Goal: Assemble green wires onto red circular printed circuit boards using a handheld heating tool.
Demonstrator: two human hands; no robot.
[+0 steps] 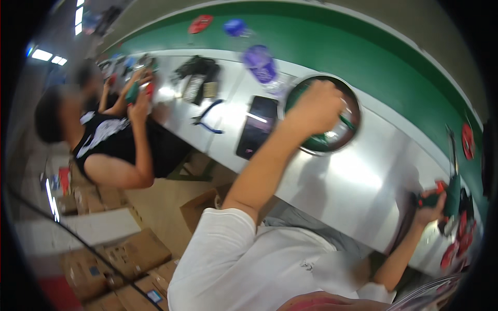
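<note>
My left hand [320, 106] reaches into a round metal bowl [358, 111], fingers curled downward. What its fingertips pinch is hidden. Beside them in the bowl lie a green piece [346, 122] and some shiny, clear-looking material. Far to the right, my right hand [429, 211] is wrapped around a green power tool [452, 196] with red parts. A long, thin dark piece points up from the tool; the picture is blurred there.
A dark phone [258, 127], blue-handled pliers [209, 118] and a purple-labelled bottle [261, 65] lie left of the bowl on the metal table [332, 202]. Red parts [459, 241] sit at the right. A co-worker [111, 135] handles a green tool at the left. Cardboard boxes [135, 254] stand below.
</note>
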